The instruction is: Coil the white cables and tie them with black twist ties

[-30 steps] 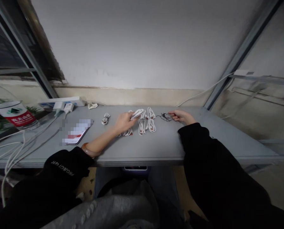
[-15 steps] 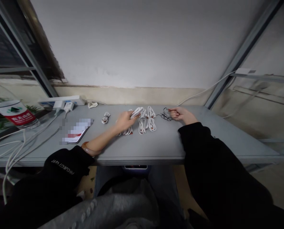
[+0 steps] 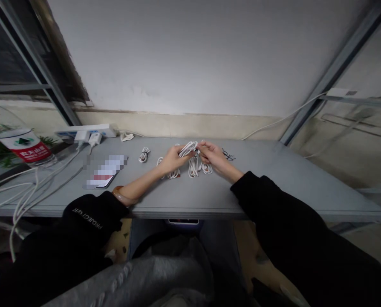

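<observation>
A coiled white cable (image 3: 188,148) is gripped in my left hand (image 3: 173,161), raised just over the table. My right hand (image 3: 212,154) meets it from the other side, fingers pinched at the coil's right end. A bit of thin black wire tie shows between the fingertips, partly hidden. Under and around both hands lie several more coiled white cables (image 3: 193,167), some covered by the hands. To the right of my right hand is a small tangle of black wire ties (image 3: 229,155). One separate coiled cable (image 3: 144,154), bound round its middle, lies to the left.
A phone (image 3: 109,172) lies on the grey table (image 3: 184,198) at the left. Behind it is a power strip (image 3: 102,130) with plugged-in chargers. A water bottle (image 3: 27,147) and loose white cords (image 3: 26,200) occupy the left end. A wall closes off the back.
My right hand has moved left from the black wire ties to the coiled cable in my left hand, bringing a tie with it. The left hand still holds the coil.
</observation>
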### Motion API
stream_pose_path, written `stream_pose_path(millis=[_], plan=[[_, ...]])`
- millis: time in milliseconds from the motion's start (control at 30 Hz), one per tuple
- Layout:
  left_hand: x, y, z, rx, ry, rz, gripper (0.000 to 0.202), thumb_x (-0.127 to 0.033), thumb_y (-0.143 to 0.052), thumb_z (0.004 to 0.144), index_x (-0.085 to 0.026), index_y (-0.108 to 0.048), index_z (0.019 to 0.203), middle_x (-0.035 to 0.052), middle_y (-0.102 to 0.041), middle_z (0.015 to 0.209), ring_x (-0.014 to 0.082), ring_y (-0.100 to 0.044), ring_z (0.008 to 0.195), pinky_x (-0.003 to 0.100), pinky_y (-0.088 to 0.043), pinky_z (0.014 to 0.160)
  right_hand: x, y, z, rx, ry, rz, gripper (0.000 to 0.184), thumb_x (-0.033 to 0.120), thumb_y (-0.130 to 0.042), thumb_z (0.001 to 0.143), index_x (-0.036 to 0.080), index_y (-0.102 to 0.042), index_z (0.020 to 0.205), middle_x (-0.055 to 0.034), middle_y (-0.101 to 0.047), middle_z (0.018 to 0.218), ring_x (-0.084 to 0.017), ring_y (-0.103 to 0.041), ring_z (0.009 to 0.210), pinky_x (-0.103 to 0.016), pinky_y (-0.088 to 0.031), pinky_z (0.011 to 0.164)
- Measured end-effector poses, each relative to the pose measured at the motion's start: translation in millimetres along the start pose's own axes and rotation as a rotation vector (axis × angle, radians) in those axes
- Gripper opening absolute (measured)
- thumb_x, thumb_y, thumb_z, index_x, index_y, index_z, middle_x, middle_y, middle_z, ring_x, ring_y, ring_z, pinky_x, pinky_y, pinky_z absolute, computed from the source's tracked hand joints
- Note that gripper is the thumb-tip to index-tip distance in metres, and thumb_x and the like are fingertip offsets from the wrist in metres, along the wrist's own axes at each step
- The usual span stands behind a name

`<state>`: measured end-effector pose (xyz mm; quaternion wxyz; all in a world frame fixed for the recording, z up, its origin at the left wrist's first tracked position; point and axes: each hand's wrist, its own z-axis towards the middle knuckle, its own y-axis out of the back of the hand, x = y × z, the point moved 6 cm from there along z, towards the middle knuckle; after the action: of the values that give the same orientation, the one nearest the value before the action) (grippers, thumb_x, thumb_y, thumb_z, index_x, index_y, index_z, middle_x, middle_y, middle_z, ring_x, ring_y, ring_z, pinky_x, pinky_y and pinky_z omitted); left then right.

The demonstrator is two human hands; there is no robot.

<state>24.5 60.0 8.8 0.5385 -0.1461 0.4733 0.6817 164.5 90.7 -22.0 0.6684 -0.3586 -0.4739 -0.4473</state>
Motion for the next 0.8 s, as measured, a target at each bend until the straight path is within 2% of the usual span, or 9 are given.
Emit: stream_pose_path(millis=[67, 167, 233, 300, 367, 500, 633, 800], plan=[[0.4, -0.4, 0.1, 0.012, -0.002, 0.012, 0.026, -0.038, -0.058, 0.082, -0.015, -0.063, 0.071, 0.0006, -0.061, 0.066, 0.0152, -0.054, 0.066, 0.027, -0.041, 0.064, 1.2, -0.3, -1.6, -0.052, 0.111, -0.116, 0.027, 0.046, -0.070, 0.081, 0.021, -0.059, 0.076, 0.0068, -0.043, 0.051, -0.008, -0.035, 0.045, -0.023, -0.026, 0.044], [-2.7, 0.6, 0.6, 0.002, -0.013, 0.004, 0.023, -0.036, -0.058, 0.082, -0.016, -0.063, 0.073, 0.0015, -0.064, 0.070, 0.0154, -0.055, 0.069, 0.027, -0.043, 0.066, 12.3, 4.1, -4.4, -0.138, 0.286, -0.275, 0.023, 0.043, -0.068, 0.081, 0.021, -0.063, 0.078, -0.0002, -0.060, 0.071, -0.013, -0.051, 0.065, -0.027, -0.040, 0.059], [-5.7, 0.8, 1.0, -0.001, -0.011, -0.019, 0.020, -0.034, -0.060, 0.081, -0.016, -0.064, 0.074, 0.0025, -0.065, 0.072, 0.0155, -0.056, 0.071, 0.027, -0.043, 0.067, 20.4, 3.9, -6.9, -0.151, 0.357, -0.386, 0.018, 0.039, -0.066, 0.082, 0.021, -0.067, 0.083, -0.0032, -0.065, 0.085, -0.015, -0.054, 0.075, -0.029, -0.042, 0.064], [-7.1, 1.2, 1.4, -0.008, 0.004, -0.054, 0.018, -0.033, -0.061, 0.080, -0.016, -0.064, 0.074, 0.0030, -0.065, 0.072, 0.0151, -0.056, 0.070, 0.027, -0.044, 0.067, 26.0, 1.2, -9.3, -0.132, 0.395, -0.473, 0.015, 0.037, -0.064, 0.083, 0.022, -0.068, 0.087, -0.0046, -0.066, 0.094, -0.016, -0.055, 0.078, -0.030, -0.041, 0.063], [-4.8, 1.3, 1.7, 0.000, 0.050, -0.084, 0.019, -0.035, -0.063, 0.080, -0.016, -0.064, 0.076, 0.0018, -0.060, 0.065, 0.0139, -0.054, 0.064, 0.027, -0.042, 0.063, 28.5, -1.2, -11.2, -0.110, 0.417, -0.511, 0.015, 0.036, -0.063, 0.083, 0.021, -0.066, 0.085, -0.0050, -0.065, 0.095, -0.016, -0.055, 0.079, -0.029, -0.040, 0.062], [9.3, -0.6, 1.6, 0.066, 0.187, -0.165, 0.026, -0.044, -0.064, 0.081, -0.018, -0.063, 0.084, -0.0039, -0.045, 0.050, 0.0106, -0.042, 0.047, 0.028, -0.035, 0.050, 24.9, -1.7, -11.2, -0.079, 0.380, -0.517, 0.017, 0.037, -0.063, 0.083, 0.020, -0.060, 0.079, -0.0023, -0.063, 0.083, -0.014, -0.053, 0.070, -0.028, -0.038, 0.060], [20.5, -2.4, 2.7, 0.088, 0.218, -0.287, 0.029, -0.048, -0.065, 0.081, -0.020, -0.062, 0.085, -0.0036, -0.043, 0.050, 0.0096, -0.040, 0.044, 0.028, -0.033, 0.046, 21.3, -4.8, -11.4, -0.013, 0.322, -0.517, 0.022, 0.038, -0.062, 0.084, 0.021, -0.057, 0.072, 0.0002, -0.059, 0.072, -0.013, -0.048, 0.062, -0.028, -0.036, 0.058], [26.9, -5.6, 3.9, 0.088, 0.255, -0.414, 0.029, -0.048, -0.066, 0.079, -0.022, -0.061, 0.087, -0.0045, -0.037, 0.051, 0.0105, -0.037, 0.045, 0.030, -0.034, 0.046, 29.0, -8.2, -16.2, -0.034, 0.375, -0.455, 0.017, 0.037, -0.066, 0.082, 0.023, -0.061, 0.090, -0.0033, -0.065, 0.090, -0.017, -0.057, 0.079, -0.029, -0.040, 0.063]])
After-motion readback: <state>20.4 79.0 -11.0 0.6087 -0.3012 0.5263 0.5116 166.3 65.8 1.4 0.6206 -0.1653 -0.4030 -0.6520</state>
